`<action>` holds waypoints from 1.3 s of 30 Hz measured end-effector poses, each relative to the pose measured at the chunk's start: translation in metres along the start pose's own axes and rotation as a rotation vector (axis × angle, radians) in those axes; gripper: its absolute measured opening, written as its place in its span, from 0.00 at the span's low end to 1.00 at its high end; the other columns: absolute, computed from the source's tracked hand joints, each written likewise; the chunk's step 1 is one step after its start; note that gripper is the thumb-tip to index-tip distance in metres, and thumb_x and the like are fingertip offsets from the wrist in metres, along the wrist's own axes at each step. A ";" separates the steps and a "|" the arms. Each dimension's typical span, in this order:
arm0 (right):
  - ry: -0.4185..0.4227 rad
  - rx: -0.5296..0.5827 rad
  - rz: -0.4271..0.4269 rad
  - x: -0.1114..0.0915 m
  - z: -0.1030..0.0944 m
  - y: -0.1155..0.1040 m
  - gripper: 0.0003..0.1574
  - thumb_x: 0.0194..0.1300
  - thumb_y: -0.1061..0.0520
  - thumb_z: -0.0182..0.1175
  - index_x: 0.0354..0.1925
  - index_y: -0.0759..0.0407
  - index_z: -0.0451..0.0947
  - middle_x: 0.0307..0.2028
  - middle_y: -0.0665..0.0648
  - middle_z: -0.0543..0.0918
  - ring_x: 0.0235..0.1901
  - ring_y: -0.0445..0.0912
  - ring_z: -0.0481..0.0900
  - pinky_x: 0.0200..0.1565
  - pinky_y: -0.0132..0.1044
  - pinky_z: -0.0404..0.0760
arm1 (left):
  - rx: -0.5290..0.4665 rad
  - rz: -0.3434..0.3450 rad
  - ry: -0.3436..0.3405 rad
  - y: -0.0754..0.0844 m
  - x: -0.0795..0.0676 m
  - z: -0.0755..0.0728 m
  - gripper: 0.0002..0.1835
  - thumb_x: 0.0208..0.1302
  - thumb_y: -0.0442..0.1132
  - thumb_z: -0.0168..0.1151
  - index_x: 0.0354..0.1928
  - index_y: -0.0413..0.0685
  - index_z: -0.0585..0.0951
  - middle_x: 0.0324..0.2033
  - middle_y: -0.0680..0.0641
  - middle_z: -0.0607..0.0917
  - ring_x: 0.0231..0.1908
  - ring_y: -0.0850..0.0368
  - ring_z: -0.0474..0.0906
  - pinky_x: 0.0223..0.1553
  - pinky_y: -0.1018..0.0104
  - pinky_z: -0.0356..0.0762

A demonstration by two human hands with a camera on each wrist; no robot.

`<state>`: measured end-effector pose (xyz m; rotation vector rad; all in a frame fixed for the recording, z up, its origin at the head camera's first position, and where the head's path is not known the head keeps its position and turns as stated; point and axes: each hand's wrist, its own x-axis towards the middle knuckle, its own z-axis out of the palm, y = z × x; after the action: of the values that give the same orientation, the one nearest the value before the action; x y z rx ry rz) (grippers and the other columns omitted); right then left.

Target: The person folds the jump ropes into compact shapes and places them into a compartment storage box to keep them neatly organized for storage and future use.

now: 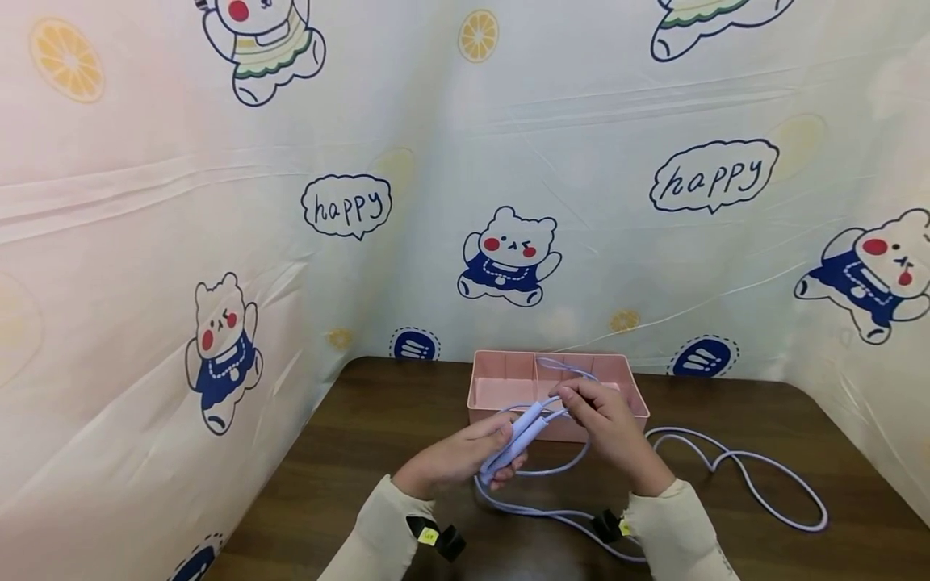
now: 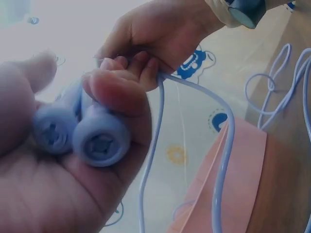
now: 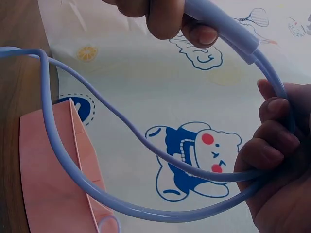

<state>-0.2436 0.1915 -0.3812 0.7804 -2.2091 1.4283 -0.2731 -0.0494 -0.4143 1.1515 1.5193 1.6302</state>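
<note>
Two "happy" bubbles (image 1: 347, 207) on backdrop (image 1: 603, 266)

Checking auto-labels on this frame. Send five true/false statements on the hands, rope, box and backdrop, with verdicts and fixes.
1. The left hand holds both jump-rope handles. True.
2. The right hand is holding nothing. False: its fingers are curled round the light blue cord.
3. The pink divided box stands on the dark wooden table. True.
4. All of the light blue cord is inside the pink divided box. False: loops of it lie on the dark wooden table, to the right of the box in the head view.
5. The printed backdrop shows bears and the word "happy". True.
</note>
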 end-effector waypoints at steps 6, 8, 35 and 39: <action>-0.065 -0.032 -0.019 0.000 0.000 -0.024 0.10 0.69 0.71 0.54 0.38 0.64 0.81 0.27 0.51 0.78 0.28 0.42 0.71 0.28 0.33 0.72 | -0.055 -0.017 -0.037 0.001 0.000 -0.001 0.17 0.80 0.40 0.36 0.61 0.38 0.62 0.39 0.38 0.78 0.30 0.55 0.78 0.34 0.64 0.82; -0.077 -0.029 -0.032 0.000 0.001 -0.023 0.10 0.68 0.71 0.54 0.37 0.65 0.81 0.30 0.54 0.81 0.30 0.42 0.72 0.30 0.33 0.74 | -0.068 -0.023 -0.064 0.001 0.001 -0.001 0.16 0.78 0.37 0.38 0.62 0.38 0.61 0.41 0.38 0.78 0.31 0.54 0.80 0.36 0.61 0.82; -0.198 -0.145 -0.074 -0.006 -0.029 0.010 0.08 0.69 0.62 0.59 0.41 0.52 0.84 0.23 0.42 0.73 0.24 0.39 0.70 0.25 0.33 0.72 | -0.100 0.099 -0.021 0.025 -0.014 -0.001 0.12 0.79 0.38 0.38 0.54 0.35 0.62 0.30 0.48 0.70 0.24 0.60 0.66 0.22 0.72 0.68; -0.105 -0.327 -0.128 -0.009 -0.036 0.005 0.09 0.68 0.62 0.60 0.38 0.49 0.84 0.25 0.39 0.71 0.28 0.37 0.69 0.28 0.32 0.70 | -0.128 0.241 0.009 0.032 -0.019 -0.001 0.10 0.79 0.36 0.35 0.53 0.37 0.62 0.30 0.47 0.69 0.23 0.60 0.67 0.23 0.72 0.74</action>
<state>-0.2394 0.2280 -0.3760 0.8762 -2.3420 0.9520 -0.2620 -0.0714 -0.3861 1.2968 1.3002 1.8633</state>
